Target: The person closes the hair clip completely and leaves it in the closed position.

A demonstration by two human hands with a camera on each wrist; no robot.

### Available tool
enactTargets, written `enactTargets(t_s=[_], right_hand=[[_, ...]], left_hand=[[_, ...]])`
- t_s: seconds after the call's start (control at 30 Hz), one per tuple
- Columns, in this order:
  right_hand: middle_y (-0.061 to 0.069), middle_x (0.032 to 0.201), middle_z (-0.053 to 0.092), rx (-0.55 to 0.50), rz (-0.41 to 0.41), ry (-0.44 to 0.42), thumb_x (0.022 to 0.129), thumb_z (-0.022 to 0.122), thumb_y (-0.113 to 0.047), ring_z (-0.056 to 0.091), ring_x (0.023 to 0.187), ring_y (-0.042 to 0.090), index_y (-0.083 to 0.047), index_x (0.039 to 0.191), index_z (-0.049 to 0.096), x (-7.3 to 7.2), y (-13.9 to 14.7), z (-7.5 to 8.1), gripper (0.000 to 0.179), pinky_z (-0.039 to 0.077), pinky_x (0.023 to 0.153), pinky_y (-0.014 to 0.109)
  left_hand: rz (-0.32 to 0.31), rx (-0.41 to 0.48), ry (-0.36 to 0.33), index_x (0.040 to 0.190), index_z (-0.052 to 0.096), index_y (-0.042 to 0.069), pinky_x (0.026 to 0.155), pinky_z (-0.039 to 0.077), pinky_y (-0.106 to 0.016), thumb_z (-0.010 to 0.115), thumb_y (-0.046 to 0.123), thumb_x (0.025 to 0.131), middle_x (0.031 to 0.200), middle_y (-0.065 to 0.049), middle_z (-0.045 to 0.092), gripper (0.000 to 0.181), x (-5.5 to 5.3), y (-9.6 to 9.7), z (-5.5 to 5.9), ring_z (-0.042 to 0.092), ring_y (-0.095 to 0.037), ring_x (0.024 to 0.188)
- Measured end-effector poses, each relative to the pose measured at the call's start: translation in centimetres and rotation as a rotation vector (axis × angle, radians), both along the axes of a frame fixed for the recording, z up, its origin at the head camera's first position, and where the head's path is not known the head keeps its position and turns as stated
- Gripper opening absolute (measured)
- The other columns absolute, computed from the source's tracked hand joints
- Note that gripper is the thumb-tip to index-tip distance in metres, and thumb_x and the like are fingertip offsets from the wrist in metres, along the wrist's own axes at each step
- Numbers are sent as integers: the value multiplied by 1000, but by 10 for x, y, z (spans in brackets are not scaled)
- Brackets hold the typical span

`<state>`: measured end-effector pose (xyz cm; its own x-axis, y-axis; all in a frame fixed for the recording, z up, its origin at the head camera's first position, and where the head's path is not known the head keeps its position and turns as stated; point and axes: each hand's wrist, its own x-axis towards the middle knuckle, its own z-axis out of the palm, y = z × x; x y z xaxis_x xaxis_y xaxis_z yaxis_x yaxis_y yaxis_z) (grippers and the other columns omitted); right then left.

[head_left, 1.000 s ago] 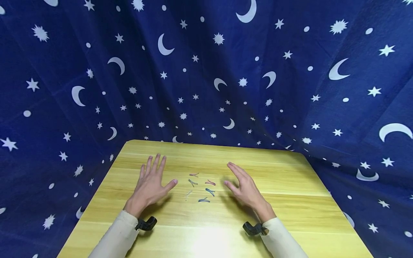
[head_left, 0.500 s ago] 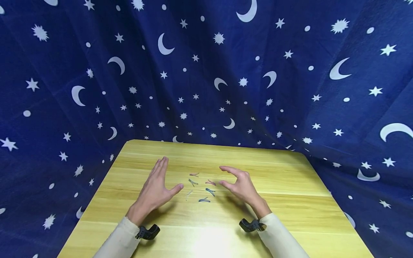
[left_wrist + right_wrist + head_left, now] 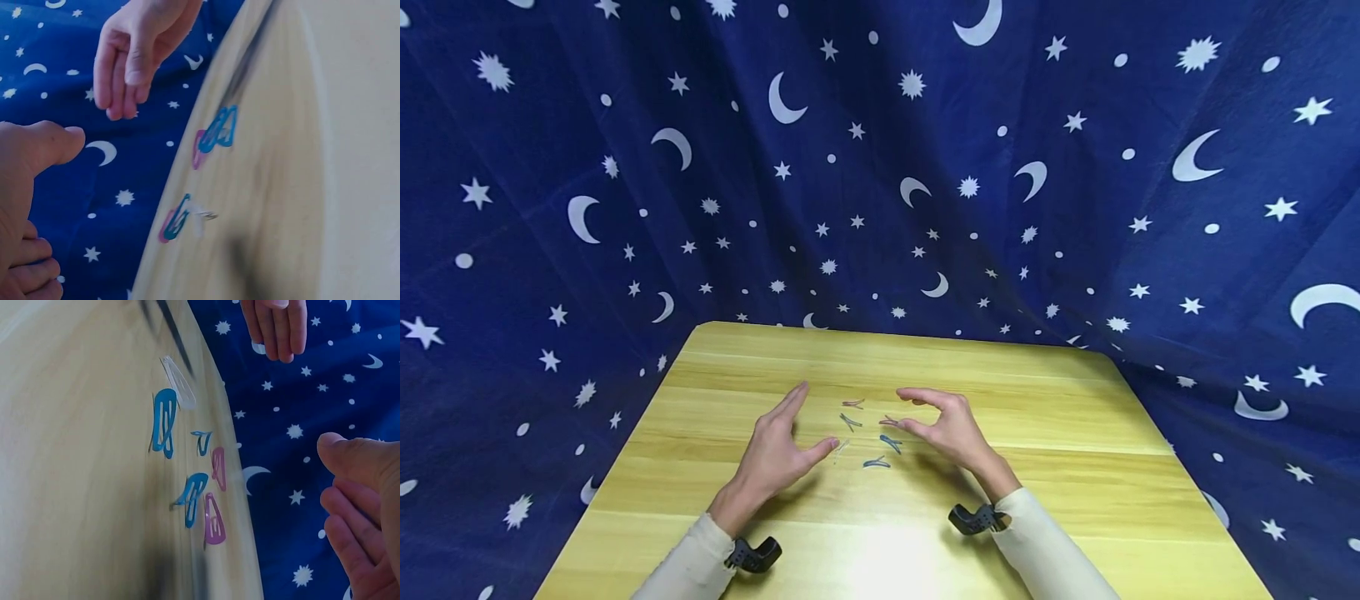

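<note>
Several open snap hair clips lie spread on the wooden table between my hands. A pink hair clip (image 3: 853, 404) is farthest back, with a teal hair clip (image 3: 851, 422) in front of it. A white hair clip (image 3: 179, 384) lies by my left thumb tip. My left hand (image 3: 775, 458) hovers left of the group, fingers extended, thumb apart, holding nothing. From the right, my right hand (image 3: 953, 429) hangs over the table with bent fingers and nothing in its grasp. Its thumb overlaps the second pink hair clip (image 3: 214, 520) in the head view. Two blue hair clips (image 3: 891, 444) (image 3: 876, 462) lie nearest me.
The wooden table (image 3: 1037, 517) has a rounded back edge, with a bright glare spot toward its front. A dark blue curtain (image 3: 850, 167) with moons and stars hangs behind and at both sides. Each wrist wears a black camera strap (image 3: 754, 555).
Both hands have moved inward toward the hair clips. The left fingers have drawn together and the hand has turned sideways; the right fingers have bent. The hair clips have stayed in place.
</note>
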<state>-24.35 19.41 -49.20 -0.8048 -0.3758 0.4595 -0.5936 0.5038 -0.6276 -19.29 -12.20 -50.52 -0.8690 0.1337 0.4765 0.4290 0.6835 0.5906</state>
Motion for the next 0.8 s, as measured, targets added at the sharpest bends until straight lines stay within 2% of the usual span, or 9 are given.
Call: enactTargets(t_s=[0.17, 0.27, 0.43, 0.5, 0.63, 0.8], right_hand=[[7, 122, 83, -6, 25, -16, 87, 93, -10, 79, 112, 32, -11, 128, 81, 0, -5, -3, 42, 61, 104, 53], [5, 120, 84, -11, 36, -42, 87, 92, -7, 80, 111, 28, -13, 124, 82, 1, -10, -5, 39, 62, 104, 52], [5, 119, 84, -12, 82, -89, 88, 90, -3, 81, 109, 28, -10, 121, 83, 0, -19, -9, 35, 63, 102, 51], [10, 118, 84, -21, 116, -102, 90, 89, -1, 80, 107, 32, -7, 121, 82, -1, -23, -12, 33, 64, 99, 52], [9, 117, 84, -25, 153, -144, 91, 87, -2, 80, 108, 31, -7, 122, 82, -3, -30, -17, 31, 64, 98, 52], [4, 119, 84, -25, 180, -203, 93, 87, -4, 79, 113, 27, -7, 122, 82, -4, -40, -22, 30, 64, 103, 44]], left_hand=[[-14, 34, 43, 154, 55, -8, 114, 54, -54, 100, 33, 80, 154, -28, 61, 96, 3, 6, -8, 63, -46, 139], [-8, 60, 23, 153, 57, -7, 112, 55, -53, 100, 30, 81, 152, -27, 63, 91, 6, 11, -12, 64, -45, 138], [9, 87, 7, 148, 63, -6, 110, 58, -53, 101, 25, 79, 146, -26, 67, 85, 10, 19, -21, 67, -44, 134], [12, 89, 17, 145, 65, -6, 107, 60, -52, 101, 23, 79, 143, -26, 69, 81, 11, 21, -25, 69, -43, 131], [13, 84, 12, 143, 67, -5, 104, 62, -51, 100, 19, 80, 139, -25, 72, 75, 13, 24, -34, 72, -42, 128], [17, 60, 33, 138, 70, -6, 99, 64, -50, 99, 14, 81, 133, -25, 75, 67, 14, 27, -44, 75, -42, 122]])
